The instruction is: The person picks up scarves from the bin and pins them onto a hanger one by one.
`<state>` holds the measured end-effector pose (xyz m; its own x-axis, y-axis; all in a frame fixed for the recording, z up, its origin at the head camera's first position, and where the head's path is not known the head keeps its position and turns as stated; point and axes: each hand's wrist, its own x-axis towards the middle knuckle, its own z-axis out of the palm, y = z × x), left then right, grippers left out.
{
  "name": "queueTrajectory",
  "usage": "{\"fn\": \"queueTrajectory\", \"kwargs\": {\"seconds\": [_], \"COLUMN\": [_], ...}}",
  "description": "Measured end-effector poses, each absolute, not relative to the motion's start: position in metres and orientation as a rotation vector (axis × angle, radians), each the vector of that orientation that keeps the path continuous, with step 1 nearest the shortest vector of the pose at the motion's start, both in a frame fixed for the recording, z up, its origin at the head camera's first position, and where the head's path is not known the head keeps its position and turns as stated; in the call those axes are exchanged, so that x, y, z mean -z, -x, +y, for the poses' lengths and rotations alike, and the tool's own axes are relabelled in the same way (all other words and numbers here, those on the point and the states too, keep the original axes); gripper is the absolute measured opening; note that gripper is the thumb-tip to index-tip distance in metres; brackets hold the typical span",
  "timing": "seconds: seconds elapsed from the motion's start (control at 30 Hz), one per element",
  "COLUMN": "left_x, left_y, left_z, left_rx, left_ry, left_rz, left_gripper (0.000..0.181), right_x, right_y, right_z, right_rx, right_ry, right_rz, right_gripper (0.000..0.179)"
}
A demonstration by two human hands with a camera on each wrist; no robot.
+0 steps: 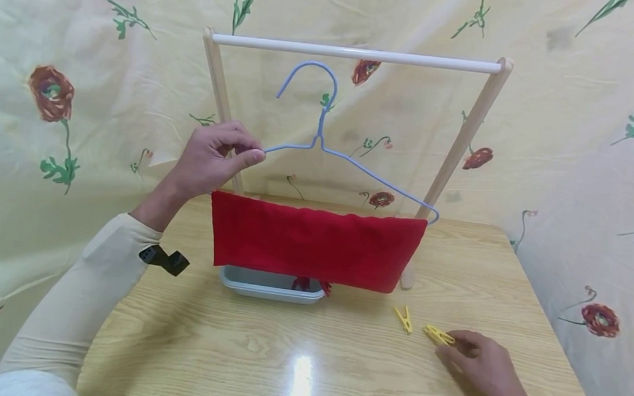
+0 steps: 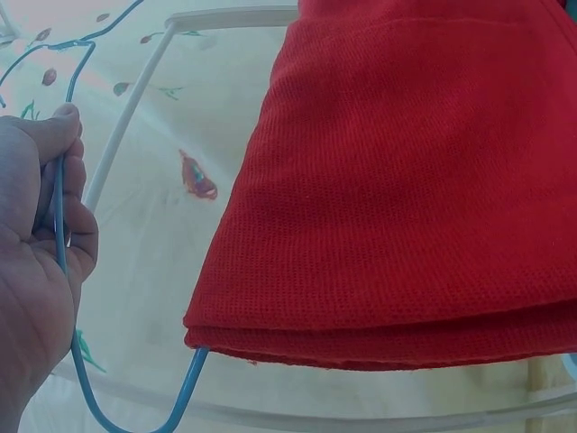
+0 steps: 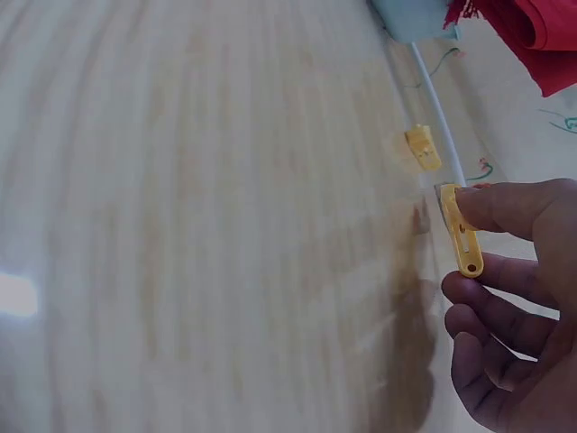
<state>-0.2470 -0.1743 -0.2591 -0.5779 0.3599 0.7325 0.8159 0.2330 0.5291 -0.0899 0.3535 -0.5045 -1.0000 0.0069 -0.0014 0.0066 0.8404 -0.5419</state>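
My left hand point(image 1: 215, 157) grips the left shoulder of a blue wire hanger point(image 1: 374, 176) and holds it up. A folded red cloth point(image 1: 314, 241) hangs over the hanger's lower bar; in the left wrist view the cloth point(image 2: 424, 198) fills much of the picture, beside the left hand point(image 2: 41, 225). Low on the right, my right hand point(image 1: 484, 366) pinches a yellow clothespin point(image 1: 438, 335) between thumb and fingers. The right wrist view shows that clothespin point(image 3: 462, 234) at the fingertips of the right hand point(image 3: 523, 307). Another yellow clothespin point(image 1: 404, 319) lies on the table nearby.
Behind the hanger stands a wooden rack with a white top rod point(image 1: 355, 53). A pale blue tray point(image 1: 272, 292) sits under the cloth, with something red and fringed point(image 1: 326, 288) at its edge. Flowered fabric point(image 1: 600, 181) surrounds the wooden table point(image 1: 217, 357).
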Motion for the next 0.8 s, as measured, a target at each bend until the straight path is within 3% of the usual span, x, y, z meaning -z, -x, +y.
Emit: {"fn": "queueTrajectory", "kwargs": {"seconds": [0.57,0.8], "left_x": [0.26,0.26], "left_y": [0.247,0.247], "left_z": [-0.174,-0.174], "left_rx": [1.321,1.321], "left_ry": [1.052,1.057], "left_rz": [-2.067,-2.056], "left_gripper": [0.011,0.01], "right_x": [0.463,0.439], "right_y": [0.095,0.099], "right_z": [0.346,0.339], "right_rx": [-0.95,-1.013], "right_ry": [-0.149,-0.228], "right_rz": [-2.729,-2.609], "right_gripper": [0.028,0.03]}}
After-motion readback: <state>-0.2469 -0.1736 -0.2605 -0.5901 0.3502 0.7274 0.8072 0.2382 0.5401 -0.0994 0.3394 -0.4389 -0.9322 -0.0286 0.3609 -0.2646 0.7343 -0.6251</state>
